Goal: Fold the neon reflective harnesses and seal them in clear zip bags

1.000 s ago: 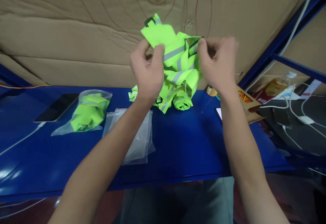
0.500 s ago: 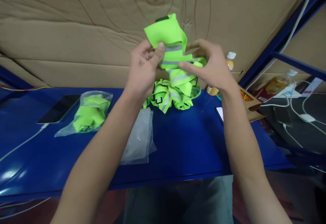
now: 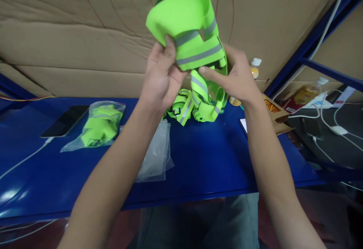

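Note:
Above the table I hold up a neon-yellow reflective strap harness point(image 3: 181, 14) with grey stripes, its bands looped and partly unfolded. My left hand point(image 3: 160, 77) pinches its lower left side between thumb and fingers. At the lower right, my right hand point(image 3: 236, 75) grips the bands, thumb in front and fingers hidden behind. Loose straps dangle below my right hand. Behind them on the table lies a pile of similar neon straps point(image 3: 181, 107) with black buckles. Clear plastic bags point(image 3: 155, 154) lie flat by my left forearm, partly covered by it.
On the blue table point(image 3: 204, 166), a clear bag with folded neon straps point(image 3: 100, 126) lies at left beside a black phone point(image 3: 66, 120) on a white cable. At right are a small bottle point(image 3: 255, 67), an open cardboard box point(image 3: 276, 115) and another phone point(image 3: 243, 125). Cardboard lines the back.
The harness has risen and opened out into wider loops, with more strap hanging below. My left hand has shifted slightly, and my right hand has closed in on the bands.

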A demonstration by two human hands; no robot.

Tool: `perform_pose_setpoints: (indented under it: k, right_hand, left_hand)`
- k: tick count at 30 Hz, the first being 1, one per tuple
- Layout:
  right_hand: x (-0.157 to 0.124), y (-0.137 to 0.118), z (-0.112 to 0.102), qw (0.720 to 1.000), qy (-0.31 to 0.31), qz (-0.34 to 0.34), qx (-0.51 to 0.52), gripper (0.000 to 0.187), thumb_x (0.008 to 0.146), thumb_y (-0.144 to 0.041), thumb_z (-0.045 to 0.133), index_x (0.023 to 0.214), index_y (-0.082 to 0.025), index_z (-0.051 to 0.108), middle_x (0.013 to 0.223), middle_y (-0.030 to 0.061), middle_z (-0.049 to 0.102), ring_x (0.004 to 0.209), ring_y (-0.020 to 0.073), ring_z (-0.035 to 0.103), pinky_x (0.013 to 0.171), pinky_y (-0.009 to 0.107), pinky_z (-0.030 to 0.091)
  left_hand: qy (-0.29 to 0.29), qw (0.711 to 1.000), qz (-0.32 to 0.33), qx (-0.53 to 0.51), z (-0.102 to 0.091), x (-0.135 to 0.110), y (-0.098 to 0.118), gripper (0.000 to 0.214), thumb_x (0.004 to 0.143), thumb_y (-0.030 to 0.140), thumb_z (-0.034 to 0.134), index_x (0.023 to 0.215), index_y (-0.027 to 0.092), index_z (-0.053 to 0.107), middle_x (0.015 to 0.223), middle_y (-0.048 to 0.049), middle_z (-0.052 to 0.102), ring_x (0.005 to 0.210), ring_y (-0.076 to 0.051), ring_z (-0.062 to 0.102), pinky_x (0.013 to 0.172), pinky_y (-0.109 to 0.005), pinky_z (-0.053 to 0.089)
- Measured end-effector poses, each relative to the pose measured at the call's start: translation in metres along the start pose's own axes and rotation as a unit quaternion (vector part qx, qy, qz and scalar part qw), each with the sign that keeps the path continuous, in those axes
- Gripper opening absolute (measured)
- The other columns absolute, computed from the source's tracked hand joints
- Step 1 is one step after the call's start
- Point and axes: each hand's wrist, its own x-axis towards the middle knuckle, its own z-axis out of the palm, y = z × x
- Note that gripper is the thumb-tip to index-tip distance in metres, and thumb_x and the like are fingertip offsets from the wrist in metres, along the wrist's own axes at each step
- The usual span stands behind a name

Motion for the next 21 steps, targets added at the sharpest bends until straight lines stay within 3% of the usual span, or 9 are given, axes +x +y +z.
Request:
perform_pose_setpoints:
  k: [5, 8, 11, 13, 15, 16, 17, 18, 21]
  right_hand:
    - [0.004, 0.010, 0.004, 0.995, 0.086, 0.005, -0.051, 0.028, 0.091, -0.052, 0.084, 0.090, -0.029, 0.069, 0.094, 0.0004, 0.075, 0.099, 0.0305, 0.074, 0.094, 0.051, 0.064]
    - [0.003, 0.006, 0.000, 0.984, 0.153, -0.016, -0.094, 0.023, 0.092, -0.041, 0.081, 0.084, -0.030, 0.064, 0.084, -0.0004, 0.070, 0.087, 0.0275, 0.071, 0.089, 0.049, 0.064]
    - [0.000, -0.001, -0.011, 0.968, 0.234, -0.055, -0.077, 0.015, 0.095, -0.033, 0.074, 0.085, -0.031, 0.063, 0.092, 0.0033, 0.072, 0.092, 0.0291, 0.071, 0.089, 0.049, 0.062]
    - [-0.003, -0.006, -0.022, 0.981, 0.176, -0.072, -0.026, 0.015, 0.090, -0.038, 0.082, 0.089, -0.033, 0.068, 0.099, 0.0046, 0.074, 0.095, 0.0307, 0.072, 0.088, 0.050, 0.062]
    - [-0.006, -0.012, -0.031, 0.996, -0.020, -0.074, 0.047, 0.029, 0.077, -0.050, 0.095, 0.093, -0.036, 0.075, 0.097, 0.0035, 0.078, 0.092, 0.0318, 0.074, 0.082, 0.050, 0.064]
    - [-0.006, -0.014, -0.034, 0.989, -0.100, -0.071, 0.082, 0.034, 0.074, -0.055, 0.098, 0.094, -0.036, 0.077, 0.095, 0.0030, 0.079, 0.090, 0.0315, 0.076, 0.080, 0.050, 0.064]
    - [-0.007, -0.015, -0.034, 0.984, -0.133, -0.066, 0.103, 0.035, 0.076, -0.058, 0.096, 0.095, -0.035, 0.079, 0.094, 0.0032, 0.080, 0.090, 0.0308, 0.077, 0.080, 0.049, 0.065]
    - [-0.006, -0.015, -0.032, 0.987, -0.108, -0.063, 0.104, 0.035, 0.081, -0.060, 0.092, 0.097, -0.033, 0.079, 0.098, 0.0042, 0.080, 0.093, 0.0300, 0.078, 0.083, 0.049, 0.065]
    - [-0.002, -0.005, -0.018, 0.993, 0.093, -0.049, 0.047, 0.031, 0.096, -0.053, 0.081, 0.114, -0.028, 0.075, 0.125, 0.0082, 0.079, 0.116, 0.0301, 0.076, 0.102, 0.051, 0.062]
  left_hand:
    - [-0.017, 0.998, 0.050, -0.020, -0.008, 0.002, -0.019, 0.068, 0.107, 0.088, 0.045, 0.141, 0.031, 0.051, 0.137, -0.0028, 0.074, 0.141, -0.028, 0.064, 0.106, -0.051, 0.062]
    - [0.006, 0.999, 0.030, -0.016, -0.015, 0.006, -0.032, 0.078, 0.099, 0.097, 0.049, 0.141, 0.031, 0.052, 0.131, 0.0000, 0.074, 0.139, -0.028, 0.063, 0.108, -0.052, 0.061]
    - [0.036, 0.999, 0.016, -0.028, -0.023, 0.012, -0.046, 0.077, 0.097, 0.095, 0.058, 0.139, 0.031, 0.053, 0.136, 0.0030, 0.073, 0.137, -0.026, 0.063, 0.110, -0.054, 0.060]
    - [0.061, 0.997, -0.002, -0.049, -0.026, 0.016, -0.057, 0.069, 0.097, 0.088, 0.064, 0.135, 0.032, 0.056, 0.142, 0.0052, 0.072, 0.136, -0.025, 0.064, 0.112, -0.055, 0.059]
    - [0.077, 0.993, -0.026, -0.083, -0.026, 0.020, -0.067, 0.058, 0.095, 0.078, 0.072, 0.132, 0.035, 0.060, 0.147, 0.0065, 0.072, 0.138, -0.025, 0.064, 0.114, -0.055, 0.060]
    - [0.077, 0.991, -0.036, -0.104, -0.023, 0.022, -0.070, 0.054, 0.094, 0.073, 0.074, 0.132, 0.036, 0.062, 0.148, 0.0063, 0.072, 0.139, -0.025, 0.063, 0.114, -0.055, 0.061]
    - [0.070, 0.989, -0.040, -0.125, -0.019, 0.022, -0.072, 0.049, 0.096, 0.067, 0.072, 0.134, 0.036, 0.063, 0.150, 0.0054, 0.072, 0.141, -0.025, 0.063, 0.115, -0.055, 0.061]
    - [0.057, 0.987, -0.040, -0.145, -0.015, 0.021, -0.071, 0.043, 0.100, 0.061, 0.068, 0.135, 0.035, 0.063, 0.152, 0.0037, 0.071, 0.143, -0.025, 0.063, 0.116, -0.055, 0.061]
    - [-0.011, 0.981, -0.040, -0.191, 0.001, 0.012, -0.059, 0.033, 0.109, 0.041, 0.049, 0.135, 0.026, 0.063, 0.154, -0.0055, 0.071, 0.145, -0.026, 0.067, 0.119, -0.056, 0.061]
